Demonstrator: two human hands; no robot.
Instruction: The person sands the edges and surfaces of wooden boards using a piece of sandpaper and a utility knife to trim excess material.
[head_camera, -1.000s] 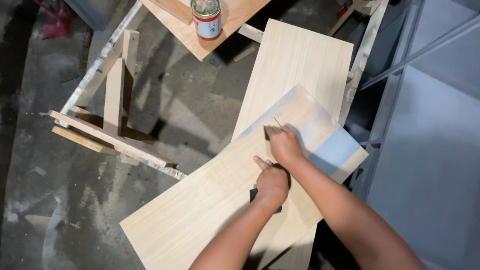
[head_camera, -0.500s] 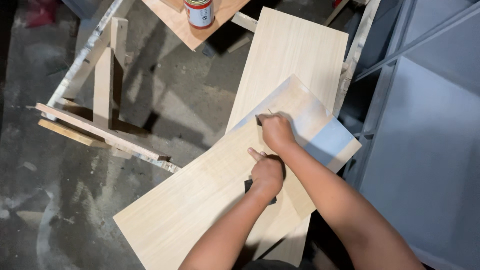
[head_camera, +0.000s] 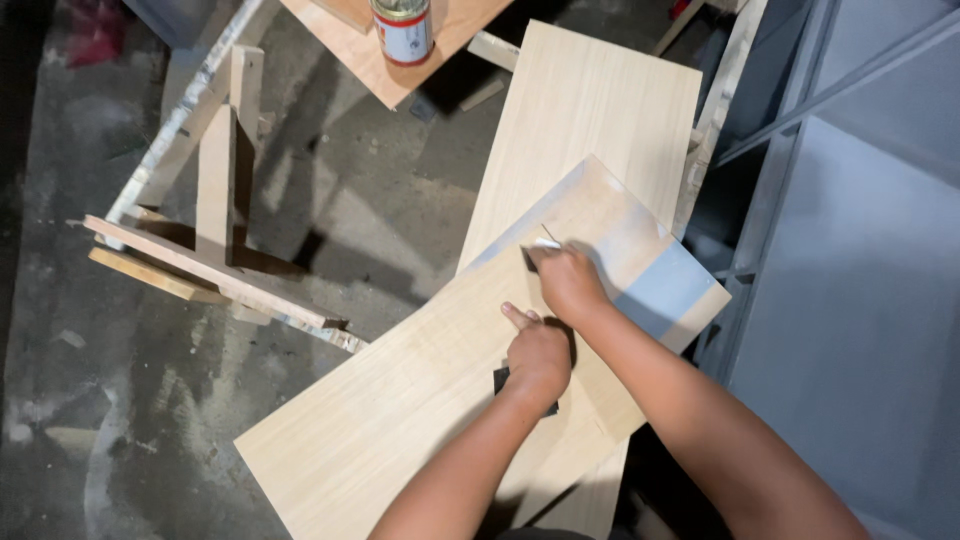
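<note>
Two boards: a pale wood-grain top panel is lying at an angle across a second long panel of the same colour, which is running away toward the top of the view.
Floor: rough grey concrete, stained and dusty, is showing all down the left side.
Right side: a grey metal frame or cabinet is standing close beside the boards.
Sawhorse-type stand: a scrappy wooden frame is sitting on the floor left of the boards, well apart from the hands.
Far corner: a reddish plywood piece is poking in at the top edge, with a tin can standing upright on it.
Right hand: the right hand is pressing down on the top panel near its far end, fingers curled around a small whitish thing, too small for me to say what it is, so closed on that.
Left hand: the left hand is resting on the same panel just beside the right one, fist closed over a small dark object with the index finger sticking out. Only a corner of it is peeking out, so can't tell what it is.
</note>
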